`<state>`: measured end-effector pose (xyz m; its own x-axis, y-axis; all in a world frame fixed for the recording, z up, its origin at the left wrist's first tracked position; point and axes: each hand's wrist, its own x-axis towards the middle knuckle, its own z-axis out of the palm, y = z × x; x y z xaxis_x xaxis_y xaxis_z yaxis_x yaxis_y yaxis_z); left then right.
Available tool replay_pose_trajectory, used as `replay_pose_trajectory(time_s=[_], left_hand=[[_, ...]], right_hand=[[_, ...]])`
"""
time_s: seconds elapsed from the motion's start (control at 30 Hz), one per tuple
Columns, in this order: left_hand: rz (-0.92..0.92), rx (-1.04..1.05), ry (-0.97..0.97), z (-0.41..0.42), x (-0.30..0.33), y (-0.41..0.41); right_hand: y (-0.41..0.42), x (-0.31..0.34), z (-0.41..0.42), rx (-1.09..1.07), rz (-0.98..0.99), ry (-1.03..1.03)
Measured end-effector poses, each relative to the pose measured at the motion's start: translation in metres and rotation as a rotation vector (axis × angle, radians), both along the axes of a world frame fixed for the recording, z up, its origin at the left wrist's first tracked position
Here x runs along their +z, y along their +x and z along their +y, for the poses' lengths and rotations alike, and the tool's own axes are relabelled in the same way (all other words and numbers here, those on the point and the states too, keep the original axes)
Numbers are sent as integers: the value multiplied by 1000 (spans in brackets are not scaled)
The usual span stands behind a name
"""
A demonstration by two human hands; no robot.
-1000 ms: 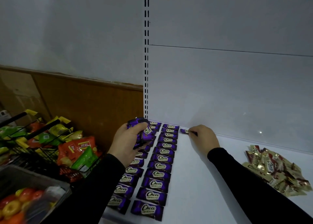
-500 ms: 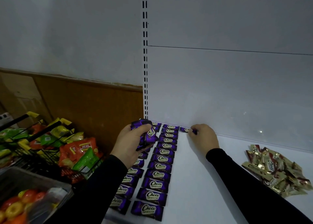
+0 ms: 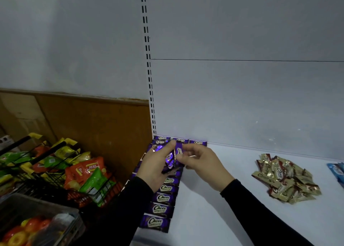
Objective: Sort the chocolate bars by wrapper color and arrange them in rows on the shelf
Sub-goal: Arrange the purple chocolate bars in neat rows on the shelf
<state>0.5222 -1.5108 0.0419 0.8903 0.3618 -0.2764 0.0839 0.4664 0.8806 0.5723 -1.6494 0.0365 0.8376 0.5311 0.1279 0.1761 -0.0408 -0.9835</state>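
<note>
On the white shelf [image 3: 232, 199], purple Choco bars [image 3: 163, 198] run in rows toward 12 o'clock; gold bars [image 3: 284, 178] lie heaped at 3 o'clock. The left hand [image 3: 154, 166] clutches a purple bunch [image 3: 170, 162]; right hand [image 3: 202, 164] fingers pinch one. Light, slippery foil likely grips best by the edges.

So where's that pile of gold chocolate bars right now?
The gold bars lie in a loose heap on the white shelf, right of both hands, beside a blue packet at the right edge.

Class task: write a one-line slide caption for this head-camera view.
Left hand grips purple bars; right hand pinches one, beside purple rows on the shelf.
</note>
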Motion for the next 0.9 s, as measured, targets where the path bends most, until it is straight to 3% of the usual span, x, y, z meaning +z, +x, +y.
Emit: replay_pose_trajectory(time_s=[0.17,0.37,0.9], left_hand=[[3,49,-12,-1,0,0],[46,110,-33,2,3,4],[111,146,-83,15,-1,10]], right_hand=[[1,-1,-4,46,55,64],[27,-6,-11,-117,322,232],[62,-37,-33,-263,333,178]])
